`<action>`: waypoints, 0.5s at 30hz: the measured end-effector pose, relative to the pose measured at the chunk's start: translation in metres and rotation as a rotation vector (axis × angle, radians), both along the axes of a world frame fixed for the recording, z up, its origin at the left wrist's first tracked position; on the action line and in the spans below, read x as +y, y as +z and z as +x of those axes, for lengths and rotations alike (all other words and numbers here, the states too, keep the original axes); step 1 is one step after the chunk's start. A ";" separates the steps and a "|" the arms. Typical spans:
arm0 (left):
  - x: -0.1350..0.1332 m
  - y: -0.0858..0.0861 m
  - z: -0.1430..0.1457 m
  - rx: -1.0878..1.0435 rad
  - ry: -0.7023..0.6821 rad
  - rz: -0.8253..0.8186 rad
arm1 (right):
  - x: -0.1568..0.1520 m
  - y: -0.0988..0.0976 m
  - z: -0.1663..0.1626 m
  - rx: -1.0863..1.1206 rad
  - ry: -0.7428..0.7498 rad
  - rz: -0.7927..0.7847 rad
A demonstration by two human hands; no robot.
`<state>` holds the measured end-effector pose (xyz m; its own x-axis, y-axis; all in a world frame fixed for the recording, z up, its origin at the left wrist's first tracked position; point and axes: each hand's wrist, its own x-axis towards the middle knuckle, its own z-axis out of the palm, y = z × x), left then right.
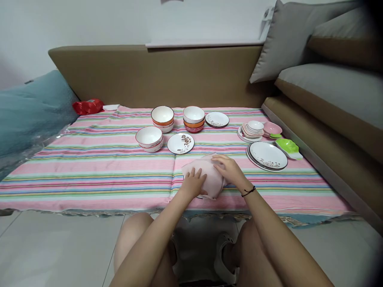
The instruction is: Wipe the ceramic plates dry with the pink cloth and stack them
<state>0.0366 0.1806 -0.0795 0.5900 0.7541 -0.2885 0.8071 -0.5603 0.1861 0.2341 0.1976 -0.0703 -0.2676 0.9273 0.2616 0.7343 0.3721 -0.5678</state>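
A pale pink cloth (213, 180) lies bunched near the front edge of the striped sheet. Thin dark bits of edge show beneath it, but what it covers is hidden. My left hand (194, 184) rests on the cloth's left side, fingers spread. At the cloth's upper right, my right hand (229, 169) has its fingers bent and drawn together on the fabric. Just beyond the cloth is a white plate (176, 144) with a brown flower pattern. A red-rimmed bowl (149, 136) stands to the left of that plate.
Two bowl stacks (162, 114) (194, 114) and some plates (217, 118) stand farther back. At right are stacked plates (267, 154), small dishes (254, 128), a pink bowl (272, 128) and a green dish (287, 147). Cushions (332, 95) flank the right side; a red package (88, 106) lies back left.
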 end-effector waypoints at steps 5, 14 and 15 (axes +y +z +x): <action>-0.004 0.009 0.002 0.056 0.016 -0.076 | -0.004 -0.013 -0.022 -0.151 0.237 -0.103; -0.003 0.007 -0.015 0.031 -0.091 -0.124 | -0.005 -0.026 -0.025 -0.218 0.310 -0.149; -0.004 0.007 -0.020 0.016 -0.091 -0.109 | -0.005 -0.026 -0.025 -0.221 0.307 -0.148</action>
